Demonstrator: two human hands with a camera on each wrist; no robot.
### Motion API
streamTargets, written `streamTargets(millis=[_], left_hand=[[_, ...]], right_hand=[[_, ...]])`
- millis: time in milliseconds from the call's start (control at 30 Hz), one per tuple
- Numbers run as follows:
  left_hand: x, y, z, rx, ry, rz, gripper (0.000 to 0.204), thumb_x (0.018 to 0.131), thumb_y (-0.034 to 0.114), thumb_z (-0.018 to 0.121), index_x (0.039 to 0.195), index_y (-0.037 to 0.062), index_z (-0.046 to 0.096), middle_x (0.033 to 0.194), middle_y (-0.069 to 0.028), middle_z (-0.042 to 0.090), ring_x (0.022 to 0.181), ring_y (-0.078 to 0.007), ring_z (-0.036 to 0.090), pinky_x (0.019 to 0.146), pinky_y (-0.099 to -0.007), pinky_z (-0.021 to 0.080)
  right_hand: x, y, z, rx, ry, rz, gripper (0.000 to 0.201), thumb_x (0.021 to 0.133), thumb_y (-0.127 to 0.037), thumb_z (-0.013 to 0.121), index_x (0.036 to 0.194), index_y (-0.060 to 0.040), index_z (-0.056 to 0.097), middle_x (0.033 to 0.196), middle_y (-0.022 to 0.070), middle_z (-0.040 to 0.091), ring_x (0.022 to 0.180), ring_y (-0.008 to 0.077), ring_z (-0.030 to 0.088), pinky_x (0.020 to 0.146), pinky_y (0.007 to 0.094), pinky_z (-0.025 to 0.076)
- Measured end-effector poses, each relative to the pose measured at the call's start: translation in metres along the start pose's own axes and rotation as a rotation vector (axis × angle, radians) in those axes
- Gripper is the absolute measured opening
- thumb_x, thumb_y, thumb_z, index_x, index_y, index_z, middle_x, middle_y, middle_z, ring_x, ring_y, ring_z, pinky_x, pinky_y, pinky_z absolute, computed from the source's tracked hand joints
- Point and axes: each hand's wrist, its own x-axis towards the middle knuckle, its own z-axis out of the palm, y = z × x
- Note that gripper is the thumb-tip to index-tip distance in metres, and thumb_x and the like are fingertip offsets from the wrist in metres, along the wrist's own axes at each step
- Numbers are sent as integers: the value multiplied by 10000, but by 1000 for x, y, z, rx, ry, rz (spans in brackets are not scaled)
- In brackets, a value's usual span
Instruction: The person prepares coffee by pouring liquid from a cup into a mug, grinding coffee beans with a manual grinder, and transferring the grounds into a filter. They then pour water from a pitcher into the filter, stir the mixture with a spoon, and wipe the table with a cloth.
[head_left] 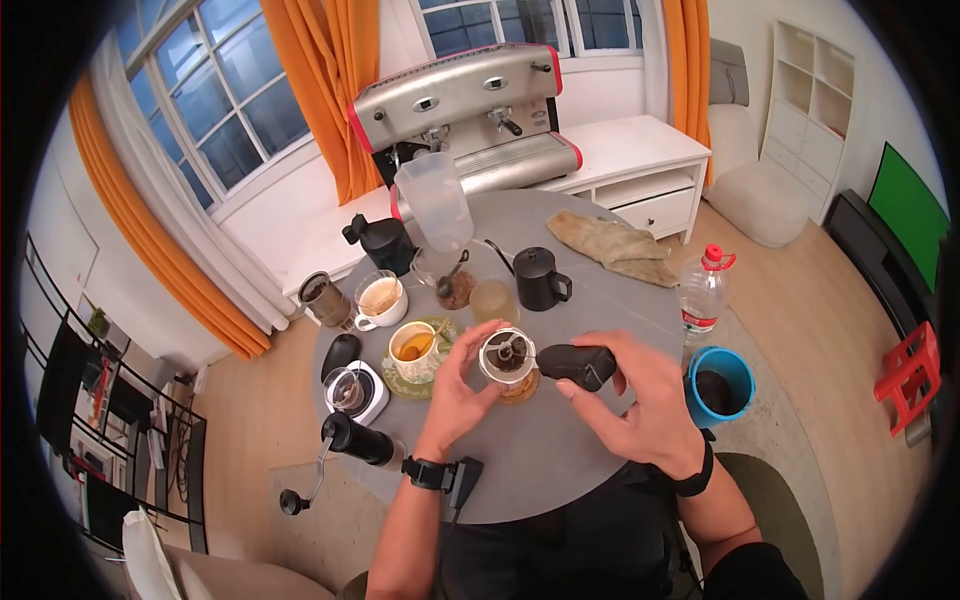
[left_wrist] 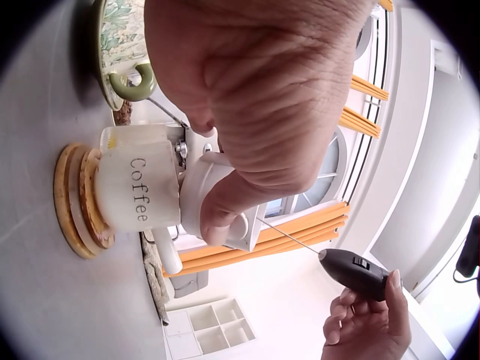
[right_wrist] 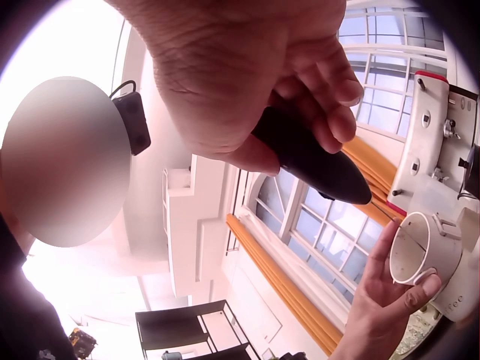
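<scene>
Between finger and thumb, my left hand grips a white coffee dripper by its outside. It stands over a frosted glass mug printed "Coffee", on round wooden coasters. Dark grounds show inside the dripper in the head view. My right hand holds a black handheld milk frother, fingers curled round its body. Its thin metal shaft slants down into the dripper's mouth; the whisk end shows over the grounds in the head view.
Left of my hands are a patterned cup on a green saucer, a white scale and a hand grinder. Beyond stand a black kettle, a white cup and a clear pitcher. A blue bucket is at right.
</scene>
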Motion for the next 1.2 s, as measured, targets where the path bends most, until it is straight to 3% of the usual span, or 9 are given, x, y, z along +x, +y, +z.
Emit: streamTargets(millis=[200,400,1000,1200], left_hand=[[1,0,2,-15,-3,15,866,745,-183,789,1510,46,453,1543,-138,547,1461,-252,506,1248,-386,379],[0,1,0,20,6,9,869,742,-169,803,1508,47,453,1542,-139,547,1463,-252,504,1251,-387,374],[3,5,2,27,4,-5,854,733,-157,802,1498,44,479,1518,-116,566,1451,-236,517,1248,-378,379],[3,10,3,21,-13,-18,845,733,-168,780,1495,46,487,1509,-102,572,1455,-229,513,1252,-380,371]], right_hand=[[-2,6,2,-65,-101,22,399,831,-115,858,1162,15,679,922,133,717,667,244,659,610,323,546],[-1,-1,-6,-63,-3,-18,402,830,-131,856,1161,8,676,905,126,709,659,257,673,604,332,549],[-3,-2,-1,-151,-10,-62,398,807,-110,866,1125,20,666,865,130,688,672,260,685,597,327,538],[-2,-1,1,-189,-69,13,382,822,-108,861,1122,27,666,870,132,690,684,252,683,604,330,538]])
